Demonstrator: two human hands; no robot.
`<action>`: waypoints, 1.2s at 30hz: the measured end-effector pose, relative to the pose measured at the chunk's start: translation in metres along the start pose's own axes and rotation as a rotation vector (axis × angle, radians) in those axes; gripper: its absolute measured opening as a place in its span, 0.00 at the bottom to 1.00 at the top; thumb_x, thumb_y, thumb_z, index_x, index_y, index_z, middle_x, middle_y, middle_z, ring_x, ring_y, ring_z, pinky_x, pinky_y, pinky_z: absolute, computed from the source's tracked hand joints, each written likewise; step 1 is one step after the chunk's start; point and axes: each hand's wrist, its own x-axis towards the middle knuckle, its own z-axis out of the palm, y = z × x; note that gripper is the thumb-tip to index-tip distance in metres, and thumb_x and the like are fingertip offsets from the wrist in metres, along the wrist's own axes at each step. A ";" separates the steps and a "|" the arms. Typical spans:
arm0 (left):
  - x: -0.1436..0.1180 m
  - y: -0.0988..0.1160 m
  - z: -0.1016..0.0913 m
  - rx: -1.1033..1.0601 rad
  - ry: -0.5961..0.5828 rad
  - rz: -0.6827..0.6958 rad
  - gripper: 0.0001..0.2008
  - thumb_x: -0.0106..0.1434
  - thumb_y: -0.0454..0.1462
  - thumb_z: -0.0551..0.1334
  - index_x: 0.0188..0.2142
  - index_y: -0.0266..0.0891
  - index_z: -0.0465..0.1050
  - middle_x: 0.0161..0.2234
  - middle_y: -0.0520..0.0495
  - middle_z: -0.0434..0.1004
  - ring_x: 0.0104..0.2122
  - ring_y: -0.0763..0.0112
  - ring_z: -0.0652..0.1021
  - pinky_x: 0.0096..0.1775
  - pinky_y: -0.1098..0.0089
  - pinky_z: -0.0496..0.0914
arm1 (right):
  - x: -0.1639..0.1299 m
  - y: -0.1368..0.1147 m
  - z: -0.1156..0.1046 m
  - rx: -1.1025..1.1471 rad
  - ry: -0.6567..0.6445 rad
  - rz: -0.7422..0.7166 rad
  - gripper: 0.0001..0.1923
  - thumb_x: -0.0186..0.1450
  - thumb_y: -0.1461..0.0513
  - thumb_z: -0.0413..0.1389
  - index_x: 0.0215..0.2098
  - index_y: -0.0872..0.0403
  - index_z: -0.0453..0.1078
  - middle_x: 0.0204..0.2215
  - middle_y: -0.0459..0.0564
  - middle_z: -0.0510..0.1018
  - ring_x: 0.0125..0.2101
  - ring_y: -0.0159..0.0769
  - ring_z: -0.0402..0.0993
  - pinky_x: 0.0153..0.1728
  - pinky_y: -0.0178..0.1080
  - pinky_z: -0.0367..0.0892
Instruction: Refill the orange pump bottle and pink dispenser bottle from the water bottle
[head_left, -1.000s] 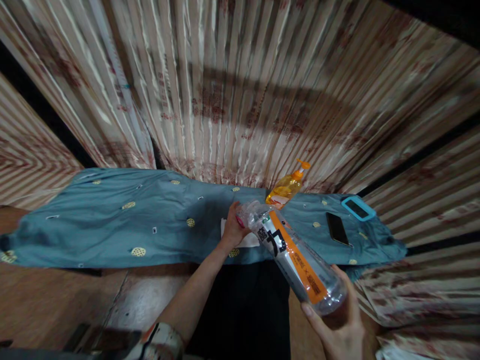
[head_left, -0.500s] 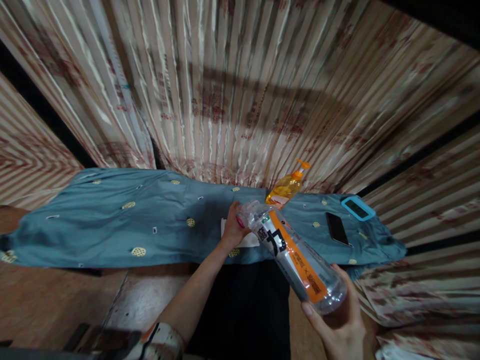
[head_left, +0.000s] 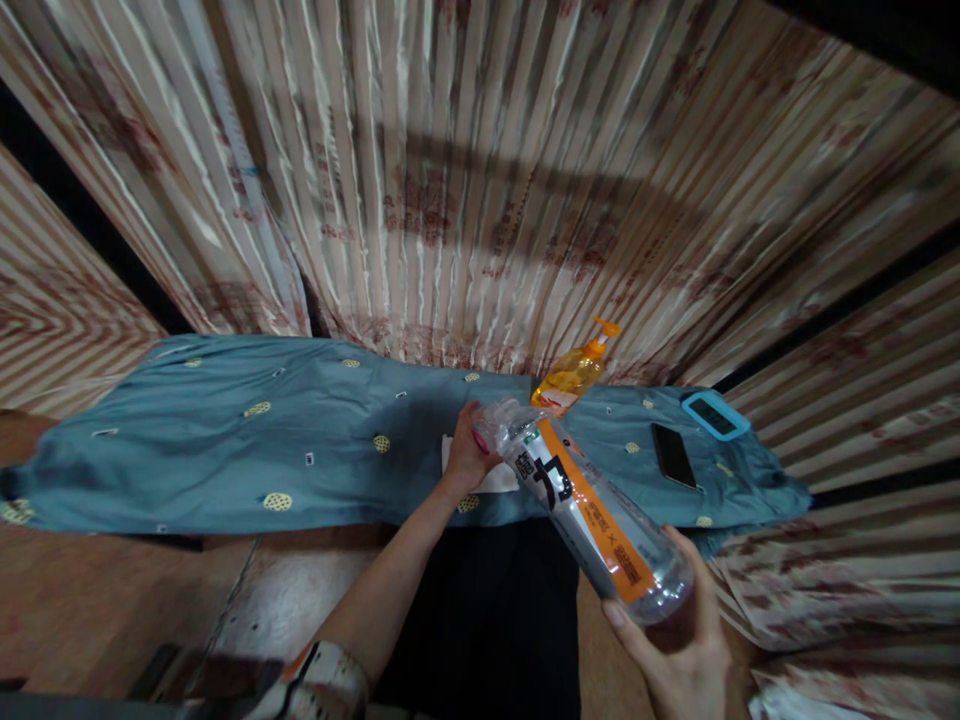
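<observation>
A large clear plastic bottle (head_left: 592, 510) with an orange and silver label lies tilted across the view, between both hands. My left hand (head_left: 469, 455) is closed around its neck end, where a bit of pink-red shows. My right hand (head_left: 679, 625) grips the base, thumb on the near side and fingers on the far side. Below the left hand, a white sheet or tissue (head_left: 499, 480) lies on the cloth, partly hidden. Beyond the bottle stands an orange pump bottle (head_left: 570, 378) of yellow-orange liquid.
A blue-green cloth with pineapple prints (head_left: 210, 440) covers the narrow table. On its right lie a black phone (head_left: 673, 456) and a light-blue framed device with a dark screen (head_left: 716, 415). Pleated patterned curtains (head_left: 465, 200) hang close behind and at both sides.
Almost nothing differs. Both hands keep their hold on the bottle, which stays in nearly the same tilted position.
</observation>
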 end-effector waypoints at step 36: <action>0.001 0.008 -0.001 0.005 0.007 0.008 0.50 0.43 0.38 0.79 0.62 0.39 0.57 0.53 0.38 0.75 0.52 0.53 0.79 0.57 0.48 0.71 | -0.001 0.000 -0.002 -0.038 0.001 -0.025 0.49 0.49 0.47 0.69 0.64 0.53 0.60 0.63 0.59 0.66 0.61 0.55 0.65 0.62 0.54 0.60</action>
